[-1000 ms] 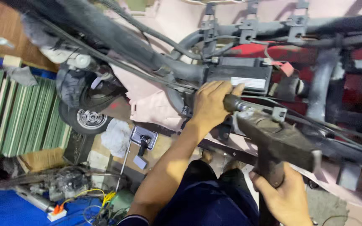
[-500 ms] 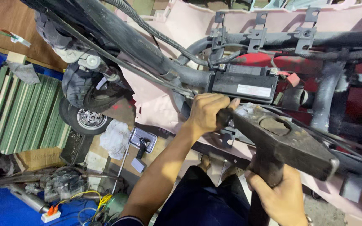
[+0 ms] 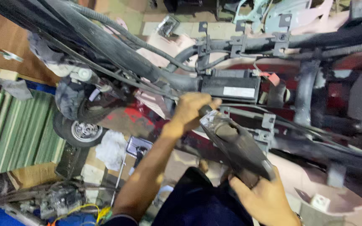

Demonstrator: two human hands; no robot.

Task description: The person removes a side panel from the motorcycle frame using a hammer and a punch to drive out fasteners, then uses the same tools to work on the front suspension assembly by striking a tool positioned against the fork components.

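Around the left hand [image 3: 191, 111] room is tight: a black box [image 3: 230, 86] sits just above its knuckles, thick hoses and cables [image 3: 118, 46] slant in from its upper left, and a grey bracket rail [image 3: 256, 125] runs just to its right. The dark power tool [image 3: 236, 146] fills the gap between that hand and the right hand [image 3: 265, 196]. Open room lies left of the left forearm, down to the floor with a white rag [image 3: 111, 150] and a small wheel [image 3: 79, 130], and right of the right hand over the pale panel [image 3: 336, 196]
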